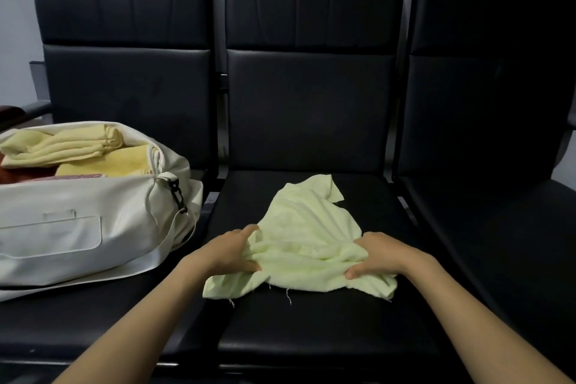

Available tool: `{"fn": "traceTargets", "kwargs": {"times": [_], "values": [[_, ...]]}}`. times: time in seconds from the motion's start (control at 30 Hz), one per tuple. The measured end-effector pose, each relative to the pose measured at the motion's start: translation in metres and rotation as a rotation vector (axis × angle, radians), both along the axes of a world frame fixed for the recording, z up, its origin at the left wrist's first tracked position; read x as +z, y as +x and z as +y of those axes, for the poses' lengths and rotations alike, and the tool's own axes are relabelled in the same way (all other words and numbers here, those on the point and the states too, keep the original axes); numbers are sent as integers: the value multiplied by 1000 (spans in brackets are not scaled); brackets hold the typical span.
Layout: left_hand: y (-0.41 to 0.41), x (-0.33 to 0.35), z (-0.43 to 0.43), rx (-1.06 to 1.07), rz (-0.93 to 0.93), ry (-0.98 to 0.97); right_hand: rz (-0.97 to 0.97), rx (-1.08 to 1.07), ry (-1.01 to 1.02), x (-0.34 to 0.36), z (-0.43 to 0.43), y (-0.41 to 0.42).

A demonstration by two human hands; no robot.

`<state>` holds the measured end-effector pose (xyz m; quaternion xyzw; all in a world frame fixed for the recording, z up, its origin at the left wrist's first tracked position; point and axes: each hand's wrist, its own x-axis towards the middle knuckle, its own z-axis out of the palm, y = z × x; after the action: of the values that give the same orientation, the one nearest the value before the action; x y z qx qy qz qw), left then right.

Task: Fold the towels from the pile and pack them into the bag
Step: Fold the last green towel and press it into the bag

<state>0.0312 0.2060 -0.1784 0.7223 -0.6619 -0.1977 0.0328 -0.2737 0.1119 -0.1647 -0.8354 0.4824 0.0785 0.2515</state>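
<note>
Black padded seats (308, 321) stand in a row against a pale grey wall (15, 25). On the middle seat, toward its front edge, lies a crumpled pale green towel (307, 237); the left hand (229, 251) and right hand (378, 256) each grip its near side. A white bag (78, 227) holding folded yellow towels (65, 146) fills the left seat; the right seat is bare.

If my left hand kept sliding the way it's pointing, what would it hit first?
The left hand points rightward across the crumpled pale green terry towel it grips, so likely the right hand pinching the opposite side.
</note>
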Motion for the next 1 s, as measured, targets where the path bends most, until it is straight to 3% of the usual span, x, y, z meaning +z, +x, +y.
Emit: {"fn": "traceTargets", "kwargs": {"times": [0.13,0.23,0.3,0.37,0.43,0.53,0.77,0.9,0.93,1.0], "values": [[-2,3,4,126,58,104,49,25,-61,1,-4,-3],[-3,9,0,294,295,56,43,0,15,4,-5,-8],[4,6,-6,360,228,-56,-14,-67,61,8,-4,-9],[10,-2,-11,366,108,-134,-206,-209,109,10,-4,-5],[9,-9,-18,386,146,-160,-352,-376,57,4,-11,1],[-1,-8,-27,399,199,-177,-226,-480,-168,-15,-23,12],[-19,-12,-46,406,405,-41,-220,-578,-218,-35,-36,33],[-36,-16,-54,319,157,-45,-245,-564,-242,-39,-37,36],[-40,-15,-55,319,140,-86,-269,-549,-245,-39,-37,35],[-41,-8,-55,443,287,-199,-327,-534,-263,-40,-38,32]]}}
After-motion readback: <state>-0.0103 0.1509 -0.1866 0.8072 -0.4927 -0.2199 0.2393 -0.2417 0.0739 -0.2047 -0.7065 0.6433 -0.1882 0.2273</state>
